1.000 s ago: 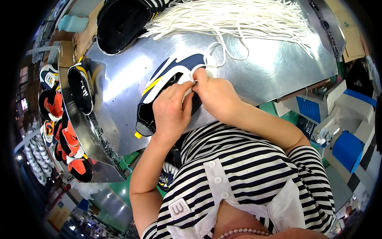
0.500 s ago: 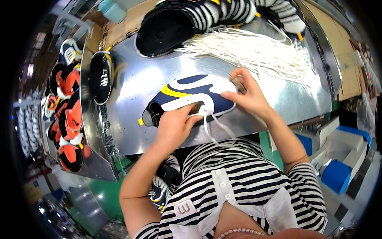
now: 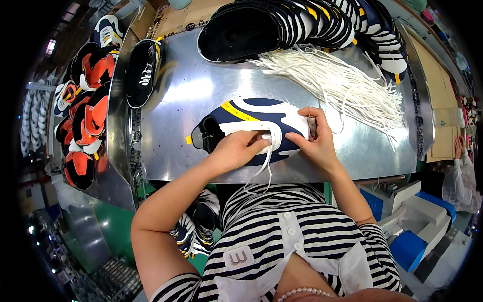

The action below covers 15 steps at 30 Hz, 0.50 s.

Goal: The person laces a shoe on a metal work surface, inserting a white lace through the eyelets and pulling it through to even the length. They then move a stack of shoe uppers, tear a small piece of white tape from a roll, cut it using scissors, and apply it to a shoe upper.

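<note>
A navy and white shoe upper [image 3: 259, 108] with a yellow stripe lies on the metal table, its toe toward the right. My left hand [image 3: 234, 151] is closed on the edge of its lace opening, fingers partly inside and thumb on top. From that opening a white shoelace [image 3: 269, 173] hangs in a loop over the table's near edge. My right hand [image 3: 320, 146] pinches the toe end between thumb and fingers. A small brownish wrap or piece [image 3: 313, 128] shows at its fingers; I cannot make out which.
A bundle of white laces [image 3: 337, 83] lies beyond the upper. Nested shoe uppers [image 3: 241, 32] line the table's far side. One dark upper [image 3: 143, 73] rests at the left, and orange-lined uppers [image 3: 93, 121] pile beyond the metal side wall. Far right, another person's sleeve [image 3: 465, 176] shows.
The view has shifted. My left thumb and fingers have moved further along the lace opening toward the toe. The hanging lace loop has changed shape. My right hand stays at the toe.
</note>
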Available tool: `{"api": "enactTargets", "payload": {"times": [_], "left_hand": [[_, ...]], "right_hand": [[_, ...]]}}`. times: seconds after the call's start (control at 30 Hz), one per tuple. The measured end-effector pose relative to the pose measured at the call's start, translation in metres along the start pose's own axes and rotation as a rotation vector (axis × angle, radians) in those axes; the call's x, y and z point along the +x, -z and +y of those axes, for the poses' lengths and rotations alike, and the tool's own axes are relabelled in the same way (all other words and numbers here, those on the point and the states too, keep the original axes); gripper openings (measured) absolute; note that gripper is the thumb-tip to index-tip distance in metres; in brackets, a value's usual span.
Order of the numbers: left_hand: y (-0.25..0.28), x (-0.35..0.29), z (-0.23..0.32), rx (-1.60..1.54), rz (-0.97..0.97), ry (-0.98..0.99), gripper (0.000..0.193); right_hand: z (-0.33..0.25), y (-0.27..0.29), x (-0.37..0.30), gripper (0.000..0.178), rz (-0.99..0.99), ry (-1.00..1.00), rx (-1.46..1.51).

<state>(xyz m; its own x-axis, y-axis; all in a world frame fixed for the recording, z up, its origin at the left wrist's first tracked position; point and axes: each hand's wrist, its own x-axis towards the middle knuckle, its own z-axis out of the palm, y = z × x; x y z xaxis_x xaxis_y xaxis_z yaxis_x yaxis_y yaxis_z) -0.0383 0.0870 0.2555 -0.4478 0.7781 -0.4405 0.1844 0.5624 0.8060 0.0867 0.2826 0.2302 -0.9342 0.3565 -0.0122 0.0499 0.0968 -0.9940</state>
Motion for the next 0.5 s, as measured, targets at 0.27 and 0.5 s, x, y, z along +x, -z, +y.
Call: {"api": "enactTargets", "payload": {"times": [0.27,0.5], "left_hand": [[-0.011,0.005,-0.001,-0.349,-0.043,0.185,0.026],[-0.003,0.011,-0.006,-0.362,0.514,-0.016,0.019]], "right_hand": [[0.011,-0.005,0.005,0.049,0.038,0.126,0.056],[0.004,0.008,0.009,0.04,0.052,-0.192,0.257]]}}
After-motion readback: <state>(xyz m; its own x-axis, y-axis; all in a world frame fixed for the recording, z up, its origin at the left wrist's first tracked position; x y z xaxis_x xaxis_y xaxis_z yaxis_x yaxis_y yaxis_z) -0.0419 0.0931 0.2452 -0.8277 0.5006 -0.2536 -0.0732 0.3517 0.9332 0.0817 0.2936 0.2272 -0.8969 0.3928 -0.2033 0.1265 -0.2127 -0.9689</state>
